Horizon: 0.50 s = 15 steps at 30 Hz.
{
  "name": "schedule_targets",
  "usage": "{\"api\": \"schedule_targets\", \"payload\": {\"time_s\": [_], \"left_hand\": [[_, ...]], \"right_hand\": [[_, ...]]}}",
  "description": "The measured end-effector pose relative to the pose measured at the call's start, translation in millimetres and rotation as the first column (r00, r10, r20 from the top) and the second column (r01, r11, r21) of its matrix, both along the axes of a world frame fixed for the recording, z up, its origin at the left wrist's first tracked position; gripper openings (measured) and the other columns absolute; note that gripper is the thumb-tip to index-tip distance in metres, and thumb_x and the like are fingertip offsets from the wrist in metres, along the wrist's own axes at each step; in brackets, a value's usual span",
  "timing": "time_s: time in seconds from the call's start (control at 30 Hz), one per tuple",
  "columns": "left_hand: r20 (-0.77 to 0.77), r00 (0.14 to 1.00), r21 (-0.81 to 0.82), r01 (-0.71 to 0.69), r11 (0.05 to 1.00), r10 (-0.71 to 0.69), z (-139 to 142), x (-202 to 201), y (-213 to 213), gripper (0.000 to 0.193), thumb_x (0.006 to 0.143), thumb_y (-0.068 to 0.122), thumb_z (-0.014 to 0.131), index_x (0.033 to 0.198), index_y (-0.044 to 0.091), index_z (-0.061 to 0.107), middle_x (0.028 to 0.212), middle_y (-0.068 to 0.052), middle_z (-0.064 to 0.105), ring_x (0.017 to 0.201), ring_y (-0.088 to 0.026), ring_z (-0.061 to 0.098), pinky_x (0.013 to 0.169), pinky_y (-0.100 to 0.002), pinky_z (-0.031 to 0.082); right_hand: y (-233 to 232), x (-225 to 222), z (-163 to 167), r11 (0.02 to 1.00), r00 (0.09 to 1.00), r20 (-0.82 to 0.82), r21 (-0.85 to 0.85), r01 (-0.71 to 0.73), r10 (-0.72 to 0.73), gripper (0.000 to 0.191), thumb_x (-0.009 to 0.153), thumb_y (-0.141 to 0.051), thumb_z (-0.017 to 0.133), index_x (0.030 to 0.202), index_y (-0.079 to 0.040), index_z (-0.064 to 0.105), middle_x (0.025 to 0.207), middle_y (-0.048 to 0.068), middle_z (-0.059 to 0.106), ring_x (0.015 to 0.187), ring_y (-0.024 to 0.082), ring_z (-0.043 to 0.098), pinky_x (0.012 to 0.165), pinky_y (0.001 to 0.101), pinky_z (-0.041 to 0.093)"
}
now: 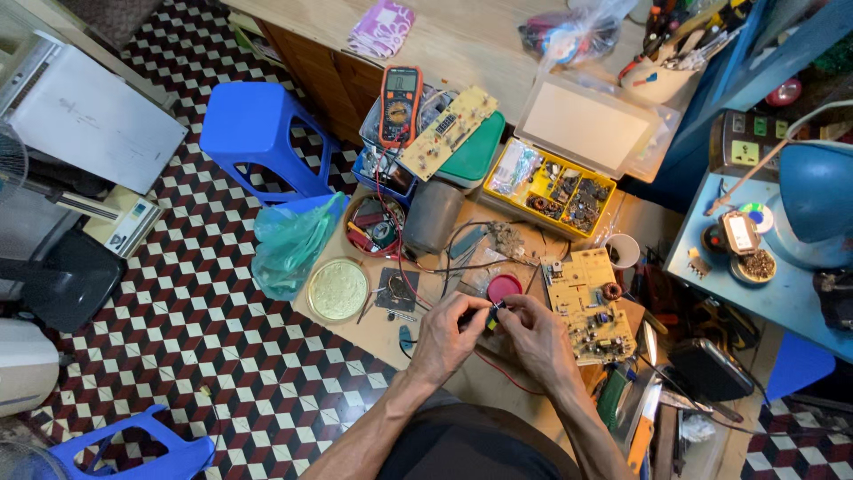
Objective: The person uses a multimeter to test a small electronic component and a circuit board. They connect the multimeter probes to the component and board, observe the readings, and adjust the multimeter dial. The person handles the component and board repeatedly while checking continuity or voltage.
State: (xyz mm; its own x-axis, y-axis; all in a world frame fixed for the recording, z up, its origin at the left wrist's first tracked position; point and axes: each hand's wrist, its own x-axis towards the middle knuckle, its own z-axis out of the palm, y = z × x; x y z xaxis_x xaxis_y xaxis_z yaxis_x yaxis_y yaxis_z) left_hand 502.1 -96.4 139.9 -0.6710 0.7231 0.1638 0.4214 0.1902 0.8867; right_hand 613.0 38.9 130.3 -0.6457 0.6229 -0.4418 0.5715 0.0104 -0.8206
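At the lower centre of the frame the left hand [449,331] and right hand [533,336] pinch together on a small dark component [491,317], best kept steady and low above the board; up right, the open yellow parts box [553,188] holds sorted small components.

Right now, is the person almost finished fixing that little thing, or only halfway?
Looks like the middle. Done: the circuit board lies bare on the work board, the yellow parts box stands open, and the orange multimeter is out. In hand: the left hand and right hand pinch one small part between them, too small to identify. Left: nothing is put back; loose parts lie all around.
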Motion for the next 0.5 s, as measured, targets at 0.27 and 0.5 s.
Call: {"api": "schedule_targets", "payload": {"time_s": [0.27, 0.5], "left_hand": [[0.012, 1.000, -0.005, 0.010, 1.000, -0.010, -1.6, 3.6, 0.8, 0.010, 0.095, 0.011, 0.070, 0.102, 0.004, 0.070, 0.090, -0.010, 0.069, 0.079, -0.024, 0.070, 0.068, -0.035, 0.056], [-0.008, 1.000, -0.012, -0.022, 1.000, 0.022, 0.5, 2.2, 0.8, 0.010, 0.093, 0.012, 0.071, 0.100, 0.004, 0.072, 0.090, -0.011, 0.069, 0.081, -0.026, 0.070, 0.070, -0.036, 0.056]], "right_hand": [[-5.3, 3.9, -0.1, 0.998, 0.998, -0.037, -0.048, 0.045, -0.047, 0.036, 0.093, -0.025, 0.066, 0.122, -0.004, 0.071, 0.078, 0.005, 0.078, 0.064, 0.008, 0.062, 0.057, 0.0258, 0.048], [-4.0, -0.9, -9.7, 0.999, 0.998, -0.024, 0.000, 0.051, -0.051, 0.035, 0.093, -0.025, 0.068, 0.121, -0.005, 0.073, 0.081, 0.009, 0.080, 0.069, 0.011, 0.065, 0.062, 0.0276, 0.051]]}}
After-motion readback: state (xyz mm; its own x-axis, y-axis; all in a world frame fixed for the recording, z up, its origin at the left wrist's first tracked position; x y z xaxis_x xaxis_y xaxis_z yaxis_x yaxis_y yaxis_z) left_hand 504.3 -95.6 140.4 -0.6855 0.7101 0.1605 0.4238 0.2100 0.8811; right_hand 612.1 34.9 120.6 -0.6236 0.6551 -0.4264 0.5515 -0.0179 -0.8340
